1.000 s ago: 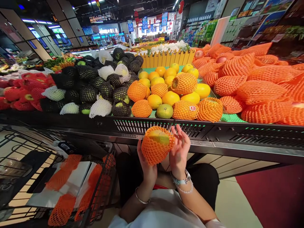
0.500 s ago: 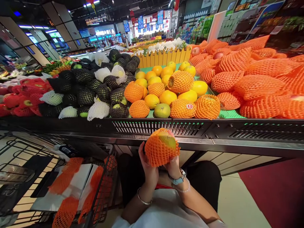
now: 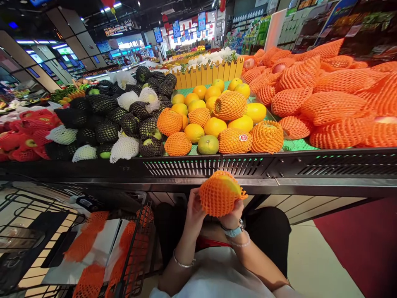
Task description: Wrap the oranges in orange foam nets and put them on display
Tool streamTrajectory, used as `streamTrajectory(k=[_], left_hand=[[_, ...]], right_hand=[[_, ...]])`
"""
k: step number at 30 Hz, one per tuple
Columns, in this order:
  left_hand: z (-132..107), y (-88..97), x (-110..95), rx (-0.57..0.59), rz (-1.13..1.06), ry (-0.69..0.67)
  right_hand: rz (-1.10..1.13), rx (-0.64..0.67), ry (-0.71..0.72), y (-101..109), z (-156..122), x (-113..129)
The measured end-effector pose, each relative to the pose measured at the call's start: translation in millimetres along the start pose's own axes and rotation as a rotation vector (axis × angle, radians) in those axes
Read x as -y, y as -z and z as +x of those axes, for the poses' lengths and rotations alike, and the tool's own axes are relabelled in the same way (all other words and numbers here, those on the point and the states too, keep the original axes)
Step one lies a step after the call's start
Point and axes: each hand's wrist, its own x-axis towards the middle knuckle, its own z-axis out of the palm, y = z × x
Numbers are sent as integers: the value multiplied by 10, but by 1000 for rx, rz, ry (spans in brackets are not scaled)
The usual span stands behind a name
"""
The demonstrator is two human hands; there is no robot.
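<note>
A round fruit in an orange foam net (image 3: 219, 196) is held up between both hands, just in front of the display's metal edge. Yellow-green skin shows through the net's opening at its upper right. My left hand (image 3: 194, 205) is closed round the fruit's left side. From the lower right, my right hand (image 3: 233, 215) grips it, close to the loose net edge. Some fingers of both hands are hidden behind the fruit. Beyond them, on the shelf, lie a bare greenish-yellow fruit (image 3: 208, 145) and a netted orange fruit with a red sticker (image 3: 235, 140).
A black slotted rail (image 3: 204, 166) runs along the display front. Black-netted fruits (image 3: 107, 101) are piled at left, orange-netted fruits (image 3: 338, 105) at right. At lower left stands a wire shopping cart (image 3: 132, 248) holding orange netted items (image 3: 89, 281).
Both hands have shifted slightly right with the netted fruit and turned it. Less of its yellow-green skin shows now. The view has tilted a little.
</note>
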Motion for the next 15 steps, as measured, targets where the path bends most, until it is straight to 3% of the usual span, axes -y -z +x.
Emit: streamTrajectory(k=[3,5,8,12,15], left_hand=[[62,180,-261,180,240,96],[115,244,-436,97,314,-10],[182,157,-575,-97,238,-308],[172,-155,-474,46,529,-319],[108,-293,-283,-47,556,-336]], right_hand=[[241,-168,-77,-12,46,63],[282,-164,-76,1,83,112],[243,-53,-78,19,79,131],[190,160,-103,50,10,117],[32,283,11,97,33,210]])
